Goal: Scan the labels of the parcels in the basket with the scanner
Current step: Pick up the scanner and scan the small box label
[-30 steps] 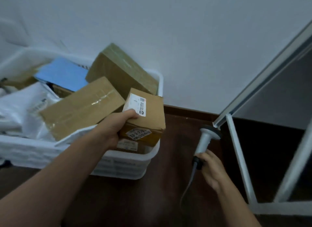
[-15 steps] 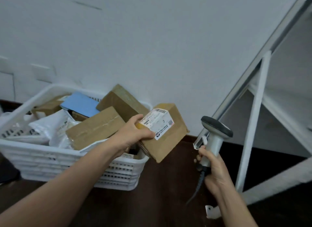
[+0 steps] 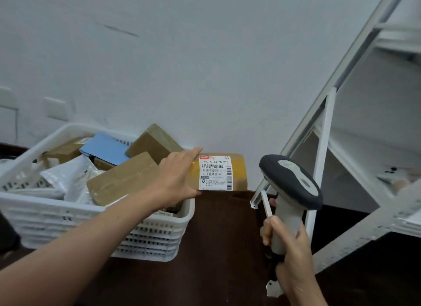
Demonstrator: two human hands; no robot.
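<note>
Left hand grips parcel, label "642 L714 00 015"; right hand clasps scanner

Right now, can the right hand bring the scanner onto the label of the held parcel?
Probably yes: the label faces outward, the left hand grips beside it, and open space separates it from the scanner.

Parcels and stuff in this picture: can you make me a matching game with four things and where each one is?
Things:
1. scanner
2. labelled parcel
3. blue packet
4. basket

Places:
a. on the dark floor
b. in the left hand, held to the right of the basket
c. in the right hand
d. lying inside the basket among the brown boxes

Pairs: 1-c, 2-b, 3-d, 4-a
</note>
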